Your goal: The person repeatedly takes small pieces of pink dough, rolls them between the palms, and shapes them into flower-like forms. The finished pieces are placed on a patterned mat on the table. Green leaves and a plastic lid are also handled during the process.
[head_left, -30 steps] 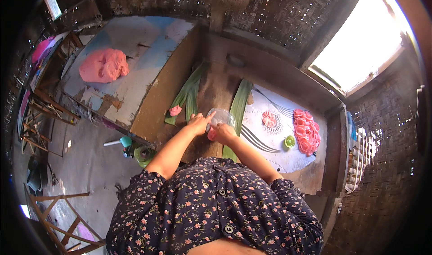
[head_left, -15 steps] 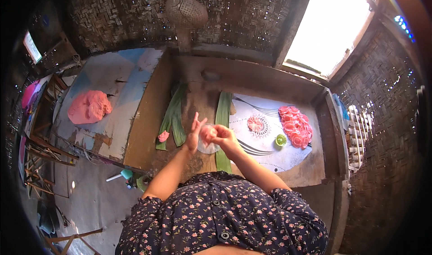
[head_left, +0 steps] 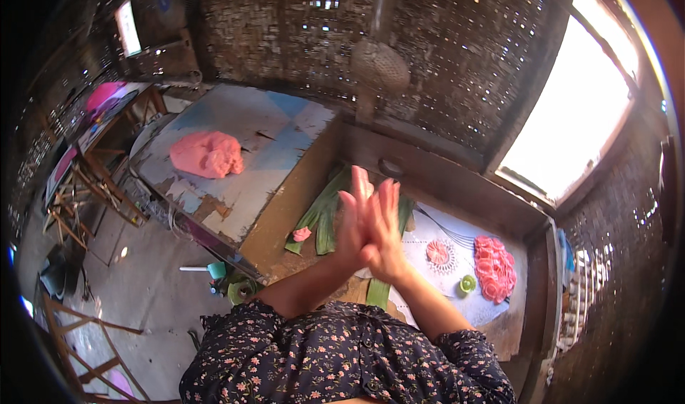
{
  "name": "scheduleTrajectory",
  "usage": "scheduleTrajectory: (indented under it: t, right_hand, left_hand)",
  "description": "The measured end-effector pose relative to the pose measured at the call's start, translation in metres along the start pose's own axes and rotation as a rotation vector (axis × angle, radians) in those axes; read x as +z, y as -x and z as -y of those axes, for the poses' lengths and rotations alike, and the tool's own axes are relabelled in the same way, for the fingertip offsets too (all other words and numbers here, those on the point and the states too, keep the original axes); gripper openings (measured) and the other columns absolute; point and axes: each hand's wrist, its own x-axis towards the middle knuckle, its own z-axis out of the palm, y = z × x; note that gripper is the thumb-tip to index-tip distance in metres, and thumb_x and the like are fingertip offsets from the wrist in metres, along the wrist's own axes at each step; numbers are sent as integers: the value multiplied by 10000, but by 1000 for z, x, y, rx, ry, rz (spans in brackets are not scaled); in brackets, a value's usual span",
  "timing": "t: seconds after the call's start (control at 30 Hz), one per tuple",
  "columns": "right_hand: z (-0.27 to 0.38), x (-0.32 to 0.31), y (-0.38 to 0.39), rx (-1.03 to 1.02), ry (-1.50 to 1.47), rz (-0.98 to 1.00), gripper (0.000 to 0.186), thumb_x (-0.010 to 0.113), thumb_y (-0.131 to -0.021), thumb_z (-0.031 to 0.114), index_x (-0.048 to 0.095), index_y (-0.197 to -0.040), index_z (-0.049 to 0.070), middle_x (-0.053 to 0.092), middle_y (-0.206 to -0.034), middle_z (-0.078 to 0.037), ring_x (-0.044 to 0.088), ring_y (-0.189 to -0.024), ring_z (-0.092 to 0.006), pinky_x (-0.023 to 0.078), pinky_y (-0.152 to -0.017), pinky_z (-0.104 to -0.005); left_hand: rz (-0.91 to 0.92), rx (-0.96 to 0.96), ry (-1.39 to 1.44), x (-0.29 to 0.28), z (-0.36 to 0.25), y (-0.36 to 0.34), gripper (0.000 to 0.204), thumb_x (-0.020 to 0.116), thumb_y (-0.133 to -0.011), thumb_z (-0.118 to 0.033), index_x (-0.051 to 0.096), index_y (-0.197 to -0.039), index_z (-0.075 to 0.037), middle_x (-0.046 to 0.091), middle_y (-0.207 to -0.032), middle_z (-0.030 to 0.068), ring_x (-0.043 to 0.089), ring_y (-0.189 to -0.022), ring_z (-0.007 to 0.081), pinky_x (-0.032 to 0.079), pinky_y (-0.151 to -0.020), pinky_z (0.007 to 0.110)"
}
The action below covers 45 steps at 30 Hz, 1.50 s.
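Head view: a large pink dough mass [head_left: 206, 154] lies on a raised blue-and-white board [head_left: 267, 136], well left of the left hand [head_left: 352, 226]. Nearer that hand, a small pink dough lump [head_left: 302, 234] rests on a green leaf [head_left: 327, 226]. The left hand and right hand [head_left: 386, 233] are pressed palm to palm, fingers extended; contents between cannot be determined. Right of the right hand: a flat pink disc [head_left: 437, 252], a green cup [head_left: 467, 284], overlapping pink discs [head_left: 494, 270].

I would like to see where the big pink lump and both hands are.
Big pink lump [head_left: 205, 154]: head view, its upper surface.
Left hand [head_left: 352, 226]: head view, its middle.
Right hand [head_left: 385, 234]: head view, its middle.
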Motion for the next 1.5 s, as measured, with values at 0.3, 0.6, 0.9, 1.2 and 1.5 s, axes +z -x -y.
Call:
scheduleTrajectory:
  t: [0.3,0.6,0.9,1.2,1.5]
  right_hand:
    - [51,-9,-34,-228,36,-11,954,298,-787,741,153,-1425,46,29,-1472,-238,-5,-1352,-436,39,-1075,-542]
    - [27,-20,-32,-33,-175,-44,947,274,-821,699,106,-1415,-19,-43,-1462,-267,-68,-1355,-411,-31,-1076,-511]
    - [20,-24,-26,-208,-87,19,992,278,-790,743,101,-1422,0,-20,-1471,-249,-37,-1355,-422,11,-1084,-508]
    - [10,-20,-9,-131,1,-14,926,236,-821,717,88,-1434,40,-22,-1478,-230,-62,-1353,-427,7,-1073,-532]
    - [23,-25,18,-263,207,0,1155,323,-617,851,139,-1422,44,-83,-1439,-307,-121,-1305,-515,-54,-1020,-624]
  left_hand:
    - [-38,-88,10,13,-31,-18,598,138,-958,-493,-13,-1448,-185,-5,-1512,19,28,-1385,160,108,-1101,325]
    - [162,-6,-35,23,-21,-21,621,160,-956,-498,-45,-1443,-172,-25,-1507,48,56,-1376,172,76,-1105,338]
    - [310,159,-256,14,1,-13,613,162,-972,-452,-22,-1440,-101,-30,-1511,28,30,-1383,203,61,-1112,335]
    - [418,159,-558,8,-10,-9,592,147,-979,-420,-45,-1436,-98,-86,-1507,59,-54,-1384,178,-3,-1110,331]
    - [639,143,2,20,4,-1,661,175,-956,-494,-46,-1436,-96,15,-1506,95,-2,-1388,200,30,-1115,358]
